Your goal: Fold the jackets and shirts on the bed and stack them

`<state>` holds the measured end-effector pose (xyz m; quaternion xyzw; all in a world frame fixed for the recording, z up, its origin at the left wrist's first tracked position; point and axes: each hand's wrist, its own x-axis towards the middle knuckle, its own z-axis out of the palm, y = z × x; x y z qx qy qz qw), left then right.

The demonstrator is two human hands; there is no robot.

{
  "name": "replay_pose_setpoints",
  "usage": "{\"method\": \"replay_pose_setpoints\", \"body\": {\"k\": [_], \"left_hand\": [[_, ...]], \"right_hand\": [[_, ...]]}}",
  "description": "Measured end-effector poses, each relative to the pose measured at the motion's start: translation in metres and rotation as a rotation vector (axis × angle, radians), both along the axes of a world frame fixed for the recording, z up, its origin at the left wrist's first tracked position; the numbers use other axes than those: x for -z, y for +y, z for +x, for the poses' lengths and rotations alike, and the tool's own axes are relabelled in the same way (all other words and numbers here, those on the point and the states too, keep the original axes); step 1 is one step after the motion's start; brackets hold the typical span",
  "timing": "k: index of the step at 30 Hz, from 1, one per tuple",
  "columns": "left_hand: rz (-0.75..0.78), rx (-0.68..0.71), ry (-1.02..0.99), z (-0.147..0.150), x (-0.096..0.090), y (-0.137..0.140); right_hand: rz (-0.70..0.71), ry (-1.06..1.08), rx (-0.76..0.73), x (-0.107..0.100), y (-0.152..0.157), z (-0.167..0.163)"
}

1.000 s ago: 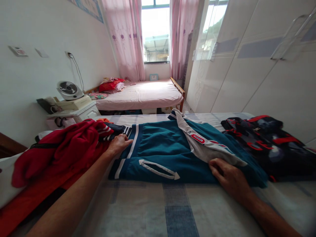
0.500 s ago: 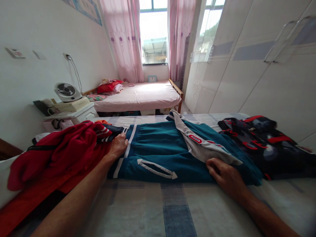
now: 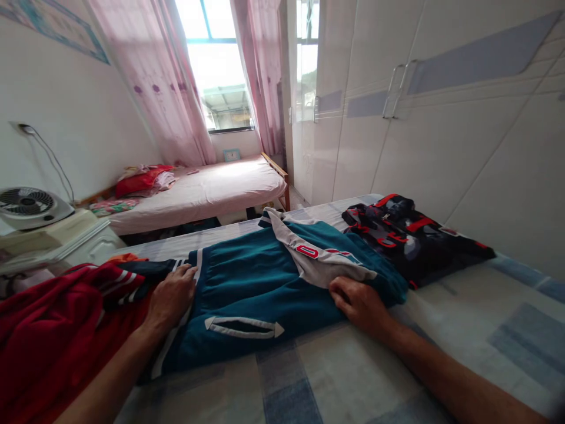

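Observation:
A teal jacket (image 3: 247, 277) lies across the bed, with white stripes along its hem and a white-edged pocket slit. Its light grey sleeve (image 3: 304, 268), bearing red and white lettering, is folded over the body. My left hand (image 3: 174, 294) is closed on the striped hem at the left end. On the near edge, my right hand (image 3: 359, 300) has its fingers curled around the cloth where the sleeve meets the body; the fingertips are partly hidden.
Red clothes (image 3: 66, 318) are heaped at the left. A black patterned garment with red trim (image 3: 410, 241) lies to the right on the checked bedsheet (image 3: 326, 377). Beyond are a pink-covered bed (image 3: 198, 188), a small fan (image 3: 33, 206) and a white wardrobe (image 3: 441, 141).
My view has swung to the right, so the scene sits farther left. The jacket's near hem corner now lies lower in view; both hands remain at the jacket.

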<state>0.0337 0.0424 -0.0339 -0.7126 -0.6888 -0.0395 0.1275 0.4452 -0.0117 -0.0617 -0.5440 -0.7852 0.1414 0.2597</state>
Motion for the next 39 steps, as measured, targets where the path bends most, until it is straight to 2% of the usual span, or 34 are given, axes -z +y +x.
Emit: {"method": "replay_pose_setpoints", "body": {"k": [2,5,8,10,15,19,23,26,29,32,35,39], "left_hand": [[0.055,0.093,-0.050,0.016,-0.013,0.013],[0.094,0.292,-0.101,0.059,-0.027,0.039],[0.119,0.478,-0.086,0.105,-0.027,0.070],[0.143,0.553,-0.067,0.130,-0.021,0.090],[0.197,0.584,-0.091,0.165,-0.008,0.130],[0.248,0.563,-0.136,0.173,-0.012,0.142],[0.327,0.588,-0.176,0.172,-0.035,0.131],[0.432,0.586,-0.162,0.164,-0.058,0.109],[0.477,0.557,-0.062,0.148,-0.073,0.084],[0.416,0.562,0.103,0.124,-0.077,0.062],[0.293,0.574,0.280,0.102,-0.074,0.044],[0.223,0.532,0.406,0.083,-0.068,0.029]], "right_hand": [[-0.003,0.021,-0.001,0.001,0.000,0.000],[-0.014,0.043,-0.007,0.002,0.001,0.000],[-0.032,0.067,-0.017,0.001,0.001,0.000],[-0.041,0.085,-0.018,0.000,0.001,0.000],[-0.055,0.097,-0.021,-0.001,0.001,0.000],[-0.058,0.102,-0.024,-0.002,0.001,0.000],[-0.057,0.104,-0.034,-0.002,0.002,0.000],[-0.053,0.095,-0.036,-0.002,0.002,0.001],[-0.043,0.092,-0.040,-0.001,0.003,0.002],[-0.025,0.079,-0.021,0.001,0.003,0.002],[-0.026,0.064,0.024,0.002,0.004,0.002],[-0.042,0.046,0.071,0.004,0.004,0.000]]}}
